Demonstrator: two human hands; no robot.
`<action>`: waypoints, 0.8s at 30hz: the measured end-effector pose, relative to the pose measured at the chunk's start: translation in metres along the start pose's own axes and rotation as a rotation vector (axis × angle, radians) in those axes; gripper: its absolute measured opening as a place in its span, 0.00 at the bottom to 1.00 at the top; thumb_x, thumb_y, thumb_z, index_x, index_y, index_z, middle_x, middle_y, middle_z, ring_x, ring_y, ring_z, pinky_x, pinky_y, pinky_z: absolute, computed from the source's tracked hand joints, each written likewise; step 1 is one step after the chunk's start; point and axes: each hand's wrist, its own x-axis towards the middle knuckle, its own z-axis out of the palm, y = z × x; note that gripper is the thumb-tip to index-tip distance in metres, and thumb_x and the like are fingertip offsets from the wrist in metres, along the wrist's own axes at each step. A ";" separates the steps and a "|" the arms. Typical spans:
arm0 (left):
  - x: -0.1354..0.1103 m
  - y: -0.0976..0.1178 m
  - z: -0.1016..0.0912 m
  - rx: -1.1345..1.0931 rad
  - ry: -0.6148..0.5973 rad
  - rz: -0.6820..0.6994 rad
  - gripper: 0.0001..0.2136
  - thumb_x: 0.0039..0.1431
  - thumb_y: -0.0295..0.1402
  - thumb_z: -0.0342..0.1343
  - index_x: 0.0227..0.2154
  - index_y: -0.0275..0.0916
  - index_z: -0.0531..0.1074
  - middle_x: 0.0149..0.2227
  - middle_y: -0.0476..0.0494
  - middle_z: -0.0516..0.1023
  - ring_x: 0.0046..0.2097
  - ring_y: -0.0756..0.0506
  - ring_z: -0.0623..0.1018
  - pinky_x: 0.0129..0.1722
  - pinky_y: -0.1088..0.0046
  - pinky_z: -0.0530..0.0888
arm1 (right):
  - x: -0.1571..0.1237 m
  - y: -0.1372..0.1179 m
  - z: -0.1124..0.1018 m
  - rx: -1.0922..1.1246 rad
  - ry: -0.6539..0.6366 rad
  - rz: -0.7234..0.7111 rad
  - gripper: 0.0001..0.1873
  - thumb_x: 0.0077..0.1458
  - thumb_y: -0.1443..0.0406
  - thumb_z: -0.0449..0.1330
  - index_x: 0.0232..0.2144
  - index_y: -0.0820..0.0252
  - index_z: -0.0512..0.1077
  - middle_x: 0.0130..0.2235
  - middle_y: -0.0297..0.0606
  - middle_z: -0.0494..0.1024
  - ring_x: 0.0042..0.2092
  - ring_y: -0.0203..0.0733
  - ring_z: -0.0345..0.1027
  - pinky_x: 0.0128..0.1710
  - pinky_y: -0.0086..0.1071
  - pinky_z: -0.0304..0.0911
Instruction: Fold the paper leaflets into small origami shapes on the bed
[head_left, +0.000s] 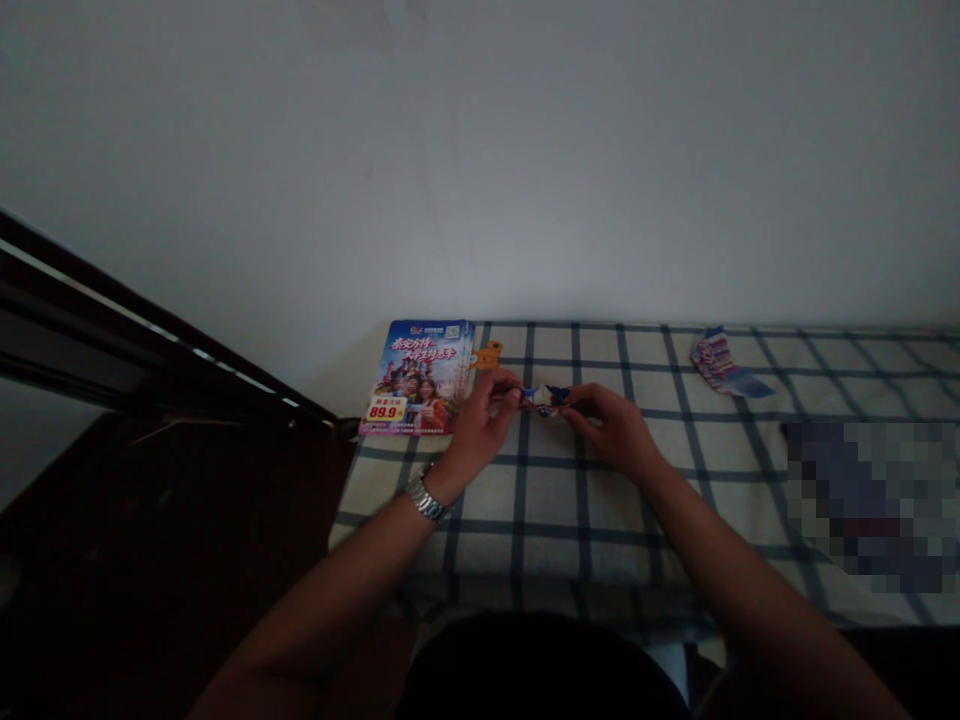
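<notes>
Both my hands meet over a checked cloth (555, 490) and pinch a small folded piece of coloured paper (546, 397) between them. My left hand (480, 425), with a metal watch on its wrist, grips the paper's left end with closed fingers. My right hand (611, 425) grips the right end, fingers curled. The paper is blue, white and red, and partly hidden by my fingertips.
A stack of colourful flyers (420, 376) lies at the cloth's far left corner, with a small orange object (487, 354) beside it. Another folded paper piece (721, 364) rests at the far right. A dark wooden rail (150, 350) runs at left. A white wall stands behind.
</notes>
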 end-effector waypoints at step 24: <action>0.001 -0.004 -0.006 0.258 -0.302 0.089 0.02 0.64 0.33 0.65 0.38 0.42 0.80 0.49 0.44 0.75 0.51 0.44 0.79 0.54 0.61 0.78 | 0.002 -0.004 -0.002 -0.159 -0.094 -0.180 0.04 0.65 0.60 0.64 0.40 0.52 0.78 0.48 0.43 0.82 0.48 0.48 0.78 0.49 0.44 0.76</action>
